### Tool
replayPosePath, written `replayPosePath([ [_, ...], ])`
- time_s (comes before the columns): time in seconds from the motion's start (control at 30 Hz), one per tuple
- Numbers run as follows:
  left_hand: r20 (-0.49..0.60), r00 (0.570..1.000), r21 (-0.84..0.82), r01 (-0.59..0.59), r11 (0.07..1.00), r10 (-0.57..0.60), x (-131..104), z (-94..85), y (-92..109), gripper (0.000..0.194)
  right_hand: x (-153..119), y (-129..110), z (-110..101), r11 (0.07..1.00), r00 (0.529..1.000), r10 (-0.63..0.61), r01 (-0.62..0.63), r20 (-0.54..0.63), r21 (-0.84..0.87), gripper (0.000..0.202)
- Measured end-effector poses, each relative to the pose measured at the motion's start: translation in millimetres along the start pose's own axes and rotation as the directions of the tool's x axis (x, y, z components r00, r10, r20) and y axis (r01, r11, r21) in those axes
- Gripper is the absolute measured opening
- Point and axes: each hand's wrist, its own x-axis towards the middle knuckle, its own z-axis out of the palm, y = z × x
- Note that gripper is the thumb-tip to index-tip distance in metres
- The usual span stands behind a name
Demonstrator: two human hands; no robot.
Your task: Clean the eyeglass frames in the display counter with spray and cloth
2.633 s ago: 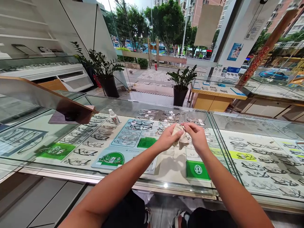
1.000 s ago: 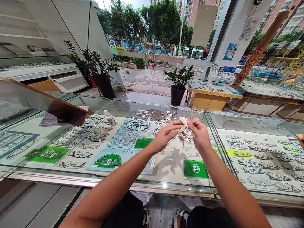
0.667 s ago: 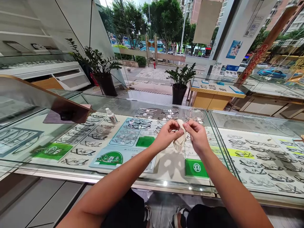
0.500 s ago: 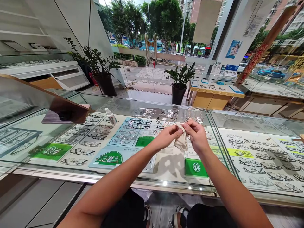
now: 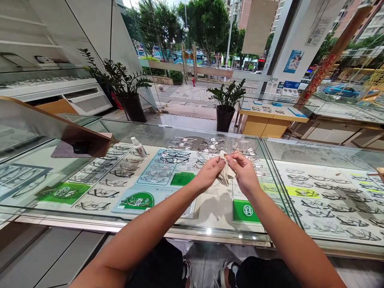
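Note:
My left hand (image 5: 211,173) is closed on a crumpled cream cloth (image 5: 225,176), thumb and fingers pressed together at its upper part. My right hand (image 5: 244,170) meets it from the other side, pinching at the cloth's upper edge. Folds of cloth hang down between the two hands. A thin line shows just above the right fingers; whether a glasses frame is held there too is hidden. Both hands are above the glass display counter (image 5: 207,224), where rows of eyeglasses (image 5: 175,157) lie under the glass. A white spray bottle (image 5: 139,148) stands upright on the counter, left of my hands.
A tilted wood-edged mirror or panel (image 5: 60,126) juts in from the left. Green cards (image 5: 247,211) lie inside the case. Another glass case with eyeglasses (image 5: 333,196) adjoins on the right. Potted plants (image 5: 225,116) and a wooden display table (image 5: 267,124) stand beyond the counter.
Both hands have shifted slightly left and up with the cloth. The cloth's folds lie differently and are bunched closer to the fingers. The spray bottle has not moved.

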Motion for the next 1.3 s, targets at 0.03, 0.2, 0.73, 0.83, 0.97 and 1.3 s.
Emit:
replayPosePath([
  [0.03, -0.016, 1.000, 0.015, -0.017, 1.000, 0.017, 0.9, -0.9, -1.3, 0.060, -0.3, -0.2, 0.5, 1.000, 1.000, 0.007, -0.007, -0.006, 0.006, 0.031],
  [0.2, -0.020, 0.999, 0.018, -0.039, 0.999, 0.039, 0.4, -2.4, 0.3, 0.057, 0.2, -1.9, -2.3, 1.000, 1.000, 0.018, -0.017, -0.019, 0.021, 0.031],
  [0.73, -0.126, 0.978, 0.264, -0.130, 0.956, 0.168, -1.3, -1.7, 5.2, 0.059, -1.7, -1.8, -1.7, 1.000, 1.000, 0.014, -0.014, -0.009, 0.007, 0.025],
  [0.83, -0.173, 0.974, 0.238, -0.102, 0.966, 0.145, 2.0, -10.2, 11.6, 0.061, 3.1, -8.4, -10.2, 0.999, 0.999, -0.032, 0.032, -0.026, 0.004, 0.022],
  [0.97, -0.231, 0.959, 0.195, -0.119, 0.974, 0.164, 7.0, -24.2, 22.0, 0.062, 7.9, -17.2, -19.4, 0.998, 0.998, -0.060, 0.059, -0.016, -0.022, 0.022],
  [1.3, -0.036, 0.985, 0.182, -0.162, 0.970, 0.171, 1.9, -25.2, 32.2, 0.055, 2.8, -11.2, -14.1, 0.987, 0.980, 0.065, -0.035, 0.190, -0.158, 0.025],
])
